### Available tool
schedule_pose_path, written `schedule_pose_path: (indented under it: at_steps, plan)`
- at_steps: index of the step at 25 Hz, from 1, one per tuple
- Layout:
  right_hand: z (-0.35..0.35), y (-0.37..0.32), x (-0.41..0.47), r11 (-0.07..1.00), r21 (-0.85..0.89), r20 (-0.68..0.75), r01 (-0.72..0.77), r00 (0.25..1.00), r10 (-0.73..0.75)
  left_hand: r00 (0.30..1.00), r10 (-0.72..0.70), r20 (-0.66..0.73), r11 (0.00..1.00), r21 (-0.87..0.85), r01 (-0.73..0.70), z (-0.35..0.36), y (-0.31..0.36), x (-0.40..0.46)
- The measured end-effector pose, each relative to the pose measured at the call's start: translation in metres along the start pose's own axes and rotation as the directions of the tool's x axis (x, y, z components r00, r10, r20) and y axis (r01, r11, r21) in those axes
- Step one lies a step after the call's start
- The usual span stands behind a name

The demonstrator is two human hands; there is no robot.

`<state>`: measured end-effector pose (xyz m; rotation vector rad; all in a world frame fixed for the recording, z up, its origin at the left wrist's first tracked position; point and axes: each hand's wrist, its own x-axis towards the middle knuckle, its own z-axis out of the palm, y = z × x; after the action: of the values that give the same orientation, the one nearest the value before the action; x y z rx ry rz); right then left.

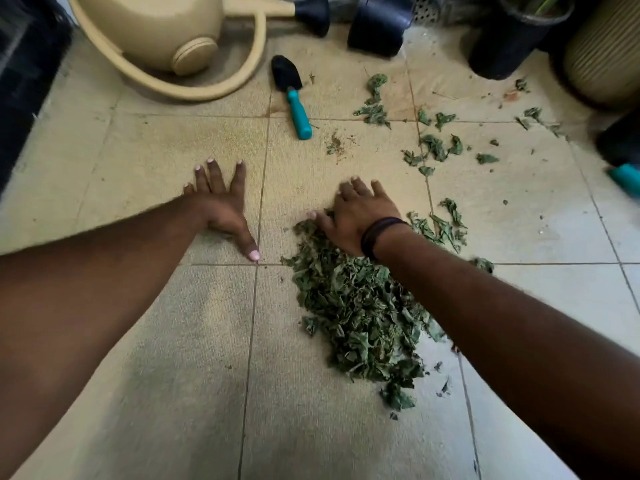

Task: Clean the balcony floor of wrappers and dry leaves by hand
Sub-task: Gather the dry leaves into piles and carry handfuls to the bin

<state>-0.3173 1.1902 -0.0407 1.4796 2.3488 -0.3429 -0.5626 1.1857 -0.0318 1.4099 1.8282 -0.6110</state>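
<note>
Right hand (356,216), open and flat, rests on the far end of the leaf pile (360,313), apparently to rake it together. Left hand (221,202), splayed and empty beside the pile, braces on the floor (138,168). Stray leaves (436,147) lie beyond the pile.

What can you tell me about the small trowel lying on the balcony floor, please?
The small trowel has a black scoop blade and a teal handle, both plastic-looking. It lies flat on the tiled floor, blade pointing away from the person, just right of the beige watering can. Neither hand touches it; scattered leaves lie to its right.
</note>
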Motion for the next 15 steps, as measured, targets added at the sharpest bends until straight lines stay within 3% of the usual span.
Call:
schedule_pose_path:
  at_steps: [2,5,8,12,15]
  plan:
    - [-0.009,0.024,-0.005,0.999,0.042,-0.061,-0.004,0.998,0.007,0.998,-0.027,-0.051,1.000,0.004,0.027,-0.005,0.019,0.002]
    - [-0.015,0.039,0.006,0.995,0.073,-0.139,0.071,0.988,-0.060,0.988,0.039,-0.152,0.995,-0.089,-0.053,-0.017,0.048,0.017]
    - [-0.013,0.029,0.051,0.989,0.088,-0.157,0.121,0.982,-0.107,0.996,0.033,-0.083,0.995,-0.086,-0.040,-0.021,0.053,0.032]
    - [-0.031,0.030,0.125,0.981,0.193,-0.120,0.020,0.993,0.003,0.998,0.031,-0.059,0.998,-0.054,-0.034,-0.023,0.051,0.034]
    - [-0.023,0.025,0.120,0.978,0.206,-0.086,0.033,0.996,-0.016,0.998,0.032,-0.061,0.997,-0.071,-0.036,-0.025,0.051,0.036]
